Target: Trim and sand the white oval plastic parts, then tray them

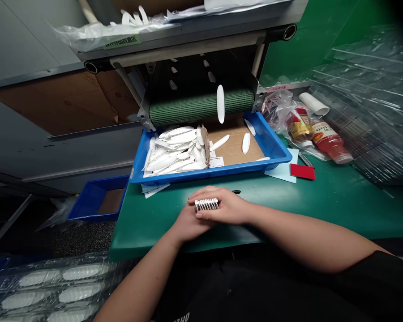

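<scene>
Above the front of the green table, my two hands meet around a small stack of white oval plastic pieces (207, 205), seen end-on. My right hand (231, 205) is closed on the stack, its thumb along the near side and its fingers across the far side. Pressed against the stack from the left is my left hand (190, 222); its fingers are mostly hidden by the right hand. Beyond them, a blue tray (174, 179) contains a heap of similar white pieces (177, 150) at left and several loose ones on cardboard. One white piece (220, 104) appears at the conveyor's end.
A green conveyor belt (198, 106) ends above the tray, with more pieces farther back. Bottles (329, 138), a red block (302, 171) and stacked clear plastic trays (372, 107) are at right. Another blue tray (87, 203) and filled clear trays (53, 286) sit low at left.
</scene>
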Action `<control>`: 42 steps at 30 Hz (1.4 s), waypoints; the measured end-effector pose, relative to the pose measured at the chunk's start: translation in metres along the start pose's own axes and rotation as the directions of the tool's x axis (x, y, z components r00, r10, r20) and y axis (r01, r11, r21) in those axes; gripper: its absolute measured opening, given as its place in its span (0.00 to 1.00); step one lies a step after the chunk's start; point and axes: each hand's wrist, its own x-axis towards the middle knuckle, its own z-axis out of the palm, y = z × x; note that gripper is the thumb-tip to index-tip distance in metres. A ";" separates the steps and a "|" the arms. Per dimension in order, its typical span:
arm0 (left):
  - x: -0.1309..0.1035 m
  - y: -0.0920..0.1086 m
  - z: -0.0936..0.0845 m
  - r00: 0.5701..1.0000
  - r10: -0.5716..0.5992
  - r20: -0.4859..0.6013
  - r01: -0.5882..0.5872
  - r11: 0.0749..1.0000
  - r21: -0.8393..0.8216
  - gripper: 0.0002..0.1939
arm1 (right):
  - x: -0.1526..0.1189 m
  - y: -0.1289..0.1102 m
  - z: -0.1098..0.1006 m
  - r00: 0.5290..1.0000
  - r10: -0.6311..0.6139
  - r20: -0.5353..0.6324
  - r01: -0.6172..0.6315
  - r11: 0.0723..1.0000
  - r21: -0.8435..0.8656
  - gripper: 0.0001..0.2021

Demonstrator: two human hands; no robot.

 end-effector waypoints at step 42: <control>-0.118 0.054 0.119 0.766 -0.560 0.316 0.540 0.293 -0.789 0.16 | -0.105 -0.020 0.042 0.822 0.419 0.386 -0.517 0.833 0.197 0.25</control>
